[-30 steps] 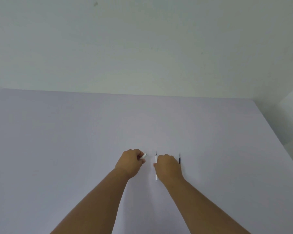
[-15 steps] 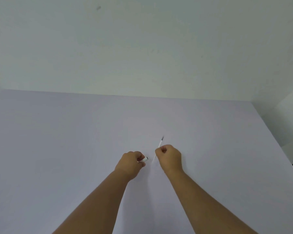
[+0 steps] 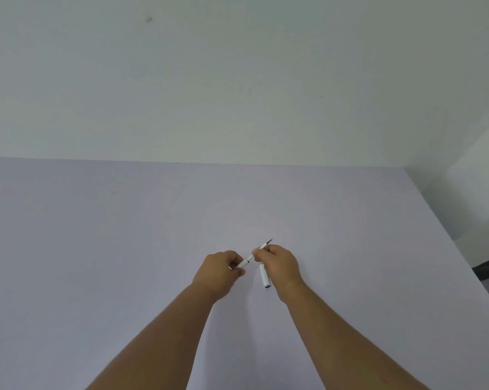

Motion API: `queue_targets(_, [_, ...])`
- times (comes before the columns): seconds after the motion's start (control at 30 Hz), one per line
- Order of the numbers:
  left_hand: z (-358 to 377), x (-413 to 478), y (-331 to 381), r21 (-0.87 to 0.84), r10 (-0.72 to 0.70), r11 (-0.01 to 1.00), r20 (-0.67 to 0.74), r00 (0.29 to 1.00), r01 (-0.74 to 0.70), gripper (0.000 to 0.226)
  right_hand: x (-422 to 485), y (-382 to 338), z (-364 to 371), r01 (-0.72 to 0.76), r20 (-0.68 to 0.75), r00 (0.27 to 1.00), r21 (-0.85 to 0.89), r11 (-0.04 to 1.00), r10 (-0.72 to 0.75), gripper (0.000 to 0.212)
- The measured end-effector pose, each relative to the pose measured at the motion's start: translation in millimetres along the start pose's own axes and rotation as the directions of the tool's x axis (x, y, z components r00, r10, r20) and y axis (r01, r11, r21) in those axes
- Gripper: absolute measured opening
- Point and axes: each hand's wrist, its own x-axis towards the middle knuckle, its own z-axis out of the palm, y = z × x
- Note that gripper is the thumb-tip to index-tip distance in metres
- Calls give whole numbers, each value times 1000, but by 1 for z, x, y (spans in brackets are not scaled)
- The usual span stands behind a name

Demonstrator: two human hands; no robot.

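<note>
My left hand [image 3: 219,273] grips a short white pen barrel [image 3: 242,263] with a dark ring at its open end. My right hand [image 3: 281,266] pinches a thin white refill [image 3: 263,246] whose dark tip points up and to the right. The refill's lower end meets the mouth of the barrel between the two hands. A second white pen tube [image 3: 265,278] shows just below my right hand, its upper end hidden by the fingers; I cannot tell whether it lies on the table or hangs from the hand.
The pale lilac table [image 3: 125,249] runs back to a plain white wall [image 3: 237,80]. Its right edge slants from the far right corner toward me, with dark floor [image 3: 488,270] beyond it.
My right hand lifted the thin refill off the table and swung its lower end left to the barrel in my left hand. The left hand barely moved.
</note>
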Motion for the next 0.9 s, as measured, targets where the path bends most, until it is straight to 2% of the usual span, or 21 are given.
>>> queue_targets(0.07, [1, 0, 1, -4, 3, 1000, 7, 1000, -3, 13, 2, -2, -5, 6, -47, 999, 98, 995, -1, 13])
queue_targets(0.13, [2, 1, 5, -14, 11, 1000, 9, 1000, -11, 13, 5, -3, -9, 36, -60, 998, 84, 996, -31, 15])
queue_targets(0.27, [5, 2, 10, -19, 39, 999, 3, 999, -39, 11, 4, 0, -9, 59, 99, 994, -40, 997, -55, 18])
queue_targets(0.33, [7, 3, 10, -24, 35, 999, 7, 999, -35, 12, 7, 0, -14, 41, 101, 994, -41, 998, -37, 21])
queue_targets(0.4, [7, 4, 9, -31, 27, 999, 4, 1000, -27, 12, 15, -1, -22, 21, 15, 1000, -43, 999, -21, 23])
queue_targets(0.47, [6, 5, 8, -32, 20, 999, -1, 1000, -20, 12, 24, -1, -33, 34, -112, 992, -156, 987, -52, 24])
queue_targets(0.53, [6, 5, 5, -38, 6, 999, -2, 1000, -6, 12, 30, 2, -39, 32, -137, 985, -437, 899, -102, 22])
queue_targets(0.63, [6, 6, 2, -43, -3, 999, -1, 1000, 3, 11, 31, 8, -37, 35, -29, 996, -720, 693, -80, 20])
queue_targets(0.7, [5, 6, 1, -44, -4, 999, -1, 1000, 3, 11, 31, 12, -31, 32, 2, 999, -810, 585, -53, 21])
queue_targets(0.77, [4, 6, 0, -42, -7, 999, 0, 1000, 7, 11, 32, 17, -26, 26, -5, 998, -854, 519, -57, 24])
queue_targets(0.9, [1, 6, -2, -26, -15, 1000, 3, 1000, 15, 14, 32, 23, -21, 10, -19, 998, -885, 466, -58, 24])
